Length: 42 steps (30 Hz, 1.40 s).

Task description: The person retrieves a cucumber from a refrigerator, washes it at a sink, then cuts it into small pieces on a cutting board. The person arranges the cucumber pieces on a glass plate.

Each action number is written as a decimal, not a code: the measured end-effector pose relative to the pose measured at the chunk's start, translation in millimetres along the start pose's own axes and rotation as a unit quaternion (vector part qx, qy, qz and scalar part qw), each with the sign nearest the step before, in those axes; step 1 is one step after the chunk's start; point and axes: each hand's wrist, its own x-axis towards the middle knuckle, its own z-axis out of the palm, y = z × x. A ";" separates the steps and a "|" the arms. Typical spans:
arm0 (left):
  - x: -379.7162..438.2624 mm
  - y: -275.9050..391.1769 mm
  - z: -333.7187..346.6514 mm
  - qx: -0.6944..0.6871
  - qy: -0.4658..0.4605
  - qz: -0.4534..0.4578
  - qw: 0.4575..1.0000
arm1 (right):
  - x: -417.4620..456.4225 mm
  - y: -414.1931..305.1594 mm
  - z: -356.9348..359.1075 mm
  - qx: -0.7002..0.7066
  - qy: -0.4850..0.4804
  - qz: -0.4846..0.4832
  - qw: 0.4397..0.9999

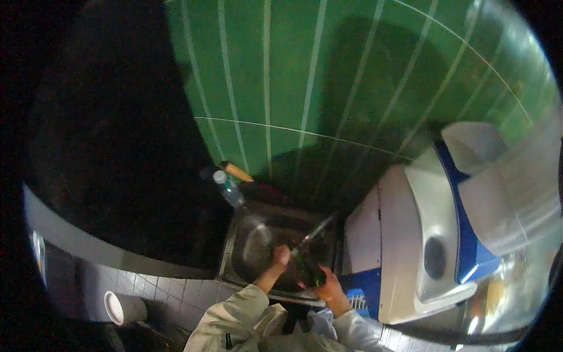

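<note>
My left hand (282, 257) is over the metal sink basin (250, 246), near the lower end of a thin, light-coloured faucet spout (313, 229). My right hand (323, 284) grips the lower end of a dark green object (305, 264), which may be a bottle. The object slants between my two hands; its upper end lies close to my left fingers. Whether the left fingers hold that end is too blurred to tell. Both hands are inside the sink's outline.
A clear plastic bottle (229, 192) with a white cap stands at the sink's back left, beside a yellow handle (238, 172). A large beige and blue machine (407, 229) flanks the right. A white bucket (132, 307) sits on the tiled floor at left.
</note>
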 end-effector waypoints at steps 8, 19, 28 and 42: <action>-53.3 33.6 68.1 0.054 0.101 -0.240 0.964 | 42.9 100.7 24.7 -0.021 0.084 -0.124 0.988; -34.6 -20.5 57.8 -0.074 0.026 -0.148 0.986 | 48.0 70.5 25.3 0.099 0.141 -0.128 0.977; -5.9 -126.7 -119.2 -0.335 -0.080 -0.087 0.935 | 53.3 40.4 112.7 0.447 -0.158 0.132 0.871; -35.8 46.2 -20.4 -0.238 -0.073 -0.365 0.897 | 101.7 139.7 56.2 0.269 -0.018 0.010 0.963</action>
